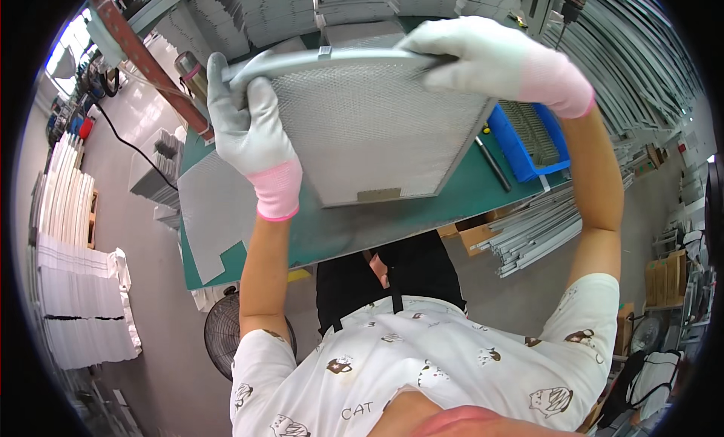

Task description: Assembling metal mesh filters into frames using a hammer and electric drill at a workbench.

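Note:
Tilted up over the green tabletop [324,233] is a framed metal mesh panel [377,128], silver-grey with a narrow rim. A small clip sits on its top rim, and a dull rectangular tab shows at its lower edge. My left hand [249,124], in a white glove with a pink cuff, grips the panel's upper left corner, thumb in front. At the upper right, my right hand [483,64], gloved alike, closes over the rim; its fingertips are partly hidden behind the frame. The panel's lower edge appears to rest on the table.
A grey mesh sheet [207,196] with a cut corner lies at the table's left. On the right are a blue bin [558,162] of small metal parts and a dark rod [494,165]. Below are metal strips [520,245] and a floor fan [222,335]. Stacked panels [279,15] stand behind.

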A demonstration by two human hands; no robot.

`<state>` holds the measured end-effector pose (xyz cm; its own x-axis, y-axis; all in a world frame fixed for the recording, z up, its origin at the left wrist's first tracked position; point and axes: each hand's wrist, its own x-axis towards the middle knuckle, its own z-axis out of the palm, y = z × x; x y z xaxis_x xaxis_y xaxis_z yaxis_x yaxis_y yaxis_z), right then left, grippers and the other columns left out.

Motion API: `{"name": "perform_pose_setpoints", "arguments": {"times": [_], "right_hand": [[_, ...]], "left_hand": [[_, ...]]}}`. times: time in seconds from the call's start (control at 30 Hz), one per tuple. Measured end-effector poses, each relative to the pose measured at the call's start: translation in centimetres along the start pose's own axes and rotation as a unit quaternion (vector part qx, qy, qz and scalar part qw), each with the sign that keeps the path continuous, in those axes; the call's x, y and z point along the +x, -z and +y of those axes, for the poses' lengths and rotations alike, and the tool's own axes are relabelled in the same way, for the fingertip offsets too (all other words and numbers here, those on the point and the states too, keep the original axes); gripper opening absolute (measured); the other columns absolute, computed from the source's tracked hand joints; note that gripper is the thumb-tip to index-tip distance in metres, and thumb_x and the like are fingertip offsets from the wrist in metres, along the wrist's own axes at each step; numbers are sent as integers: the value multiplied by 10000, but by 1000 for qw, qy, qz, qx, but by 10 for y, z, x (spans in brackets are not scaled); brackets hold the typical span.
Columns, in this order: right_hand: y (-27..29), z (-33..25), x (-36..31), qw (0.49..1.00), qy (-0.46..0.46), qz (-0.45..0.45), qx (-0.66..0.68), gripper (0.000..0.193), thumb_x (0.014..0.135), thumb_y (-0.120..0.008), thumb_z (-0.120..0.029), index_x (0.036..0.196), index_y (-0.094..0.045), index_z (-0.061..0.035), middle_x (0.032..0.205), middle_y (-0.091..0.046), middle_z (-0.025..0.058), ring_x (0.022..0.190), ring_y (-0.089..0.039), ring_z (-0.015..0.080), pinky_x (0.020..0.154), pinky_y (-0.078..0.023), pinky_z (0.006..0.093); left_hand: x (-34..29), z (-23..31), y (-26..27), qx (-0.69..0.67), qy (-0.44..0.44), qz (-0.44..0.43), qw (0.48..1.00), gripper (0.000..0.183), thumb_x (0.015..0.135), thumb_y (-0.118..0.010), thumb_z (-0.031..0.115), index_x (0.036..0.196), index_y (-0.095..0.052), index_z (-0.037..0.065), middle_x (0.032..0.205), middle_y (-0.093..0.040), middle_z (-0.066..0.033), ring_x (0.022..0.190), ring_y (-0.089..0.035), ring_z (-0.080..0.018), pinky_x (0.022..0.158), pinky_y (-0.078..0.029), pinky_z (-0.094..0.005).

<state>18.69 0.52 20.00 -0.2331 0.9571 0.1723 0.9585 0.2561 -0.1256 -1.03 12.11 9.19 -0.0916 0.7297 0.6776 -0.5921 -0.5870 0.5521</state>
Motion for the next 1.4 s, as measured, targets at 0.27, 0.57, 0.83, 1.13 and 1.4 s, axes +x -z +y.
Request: {"name": "perform_pose_setpoints", "arguments": {"times": [0.27, 0.57, 0.83, 1.13, 1.4], "right_hand": [[-5, -8, 4, 999, -29, -22, 40, 311, 865, -573, -171, 1126, -567, -2, 964, -627, 148, 924, -593, 270, 860, -458, 335], [-8, -3, 4, 999, -8, -19, 40, 258, 857, -571, -171, 1059, -582, -11, 929, -611, 141, 889, -591, 283, 820, -465, 338], [-5, 1, 18, 998, 20, -14, -50, 239, 848, -581, -142, 1037, -597, 3, 948, -618, 162, 924, -602, 310, 839, -475, 366], [-18, -25, 62, 987, 121, 90, 54, 294, 796, -584, -37, 1079, -617, 39, 982, -661, 160, 833, -651, 254, 775, -504, 329], [9, -36, 57, 995, 66, -18, 79, 331, 766, -587, -71, 1075, -629, 40, 933, -670, 179, 842, -634, 272, 773, -474, 335]], "left_hand": [[-3, -6, -4, -53, -34, 32, 998, 507, 844, -651, 8, 1297, -431, -50, 1200, -574, -181, 1013, -606, -190, 875, -482, -269], [-14, -12, -2, 36, -39, 75, 996, 368, 837, -624, -66, 1198, -554, -65, 1196, -602, -133, 1082, -586, -173, 930, -470, -264], [-4, -10, 1, 49, 26, 66, 996, 267, 905, -583, 32, 1151, -598, -69, 1032, -665, -86, 908, -590, -83, 820, -468, -206], [9, -13, 16, -6, 101, 42, 994, 205, 878, -644, 76, 1039, -633, -50, 932, -646, -37, 832, -562, -68, 784, -444, -207], [11, -10, 13, -7, 83, -29, 996, 240, 905, -620, 133, 1079, -617, -32, 975, -647, -42, 871, -568, -75, 806, -440, -204]]}}
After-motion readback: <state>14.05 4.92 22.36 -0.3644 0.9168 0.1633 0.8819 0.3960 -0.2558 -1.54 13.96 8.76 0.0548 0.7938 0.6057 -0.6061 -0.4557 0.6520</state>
